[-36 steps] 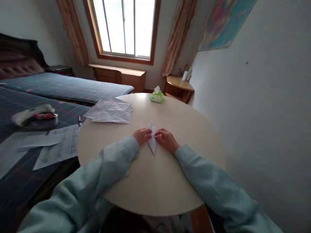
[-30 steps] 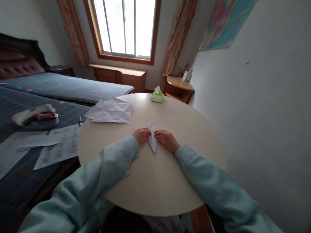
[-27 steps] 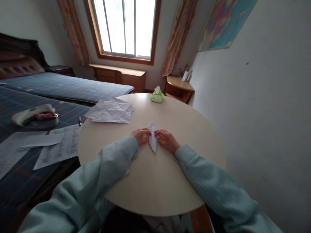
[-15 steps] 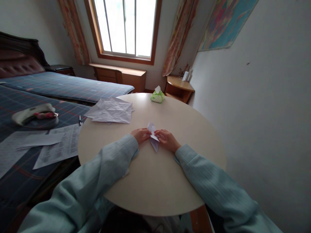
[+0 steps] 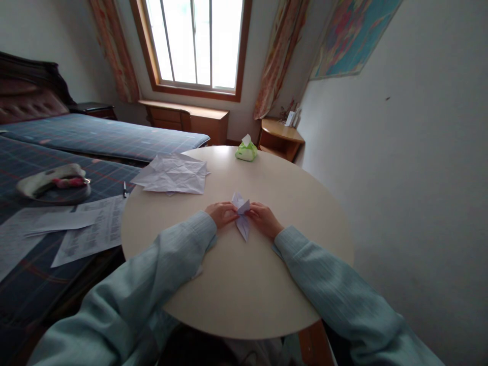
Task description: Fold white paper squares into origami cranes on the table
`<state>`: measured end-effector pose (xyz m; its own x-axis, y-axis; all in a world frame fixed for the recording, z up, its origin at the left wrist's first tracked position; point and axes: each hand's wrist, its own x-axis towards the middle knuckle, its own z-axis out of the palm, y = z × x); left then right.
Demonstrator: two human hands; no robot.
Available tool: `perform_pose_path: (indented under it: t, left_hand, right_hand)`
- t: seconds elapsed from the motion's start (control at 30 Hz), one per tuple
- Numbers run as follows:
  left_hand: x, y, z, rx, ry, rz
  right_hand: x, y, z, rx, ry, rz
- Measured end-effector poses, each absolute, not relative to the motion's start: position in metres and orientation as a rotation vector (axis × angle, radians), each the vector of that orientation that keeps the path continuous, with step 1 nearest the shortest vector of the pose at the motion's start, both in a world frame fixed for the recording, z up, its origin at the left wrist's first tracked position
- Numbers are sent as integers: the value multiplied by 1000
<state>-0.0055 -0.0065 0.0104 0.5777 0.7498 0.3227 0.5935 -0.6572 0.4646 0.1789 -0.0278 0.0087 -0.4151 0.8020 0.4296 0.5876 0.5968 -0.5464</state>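
While the left hand [image 5: 221,214] pinches the left side of a small folded paper [image 5: 243,207] between thumb and fingers, the right hand [image 5: 264,219] grips its right side just opposite; the fingertips partly hide the folds between them. The paper sits near the middle of the round table [image 5: 244,290], one narrow point aimed toward the near edge, another toward the far edge, with a flap standing up between the hands. It should prove very light and fairly crisp, stiffer where layers stack at the middle, and its thin points would bend or crumple easily. The layered middle, where both hands have it, looks the surest hold; a firm pinch at the tips would likely spoil them.

Farther out, creased white sheets [image 5: 175,175] lie along the far-left edge, and a green tissue pack [image 5: 246,152] sits by the far edge. Beyond the left edge, a pen [image 5: 124,190] and printed pages [image 5: 91,229] rest on a plaid mattress [image 5: 110,178].
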Motion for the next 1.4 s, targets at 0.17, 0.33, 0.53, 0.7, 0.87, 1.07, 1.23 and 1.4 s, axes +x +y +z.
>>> perform_pose_path:
  t: [0.17,0.33,0.53,0.7,0.87,1.07,1.23,1.4]
  left_hand:
    - [-2,-7,11,2552,1108,676]
    - [1,-6,8,2444,1126,732]
    - [9,-9,4,2222,1229,858]
    - [12,-11,2,2290,1258,935]
    - [10,-8,2,2428,1339,814]
    - [8,-6,0,2236,1214,858]
    - [10,-7,-5,1938,990,1036]
    - [12,-8,-3,1601,877,1086]
  right_hand:
    - [176,-30,12,-1165,-2158,409]
    - [174,-32,11,-1318,-2092,370]
    - [176,-27,1,-1342,-1986,336]
    - [178,-24,-3,-1341,-2080,116]
    - [178,-25,0,-1351,-2131,112]
    - [175,-28,4,-1244,-1935,433]
    - [172,-31,5,-1143,-1622,850]
    - [171,-30,6,-1196,-1217,1114]
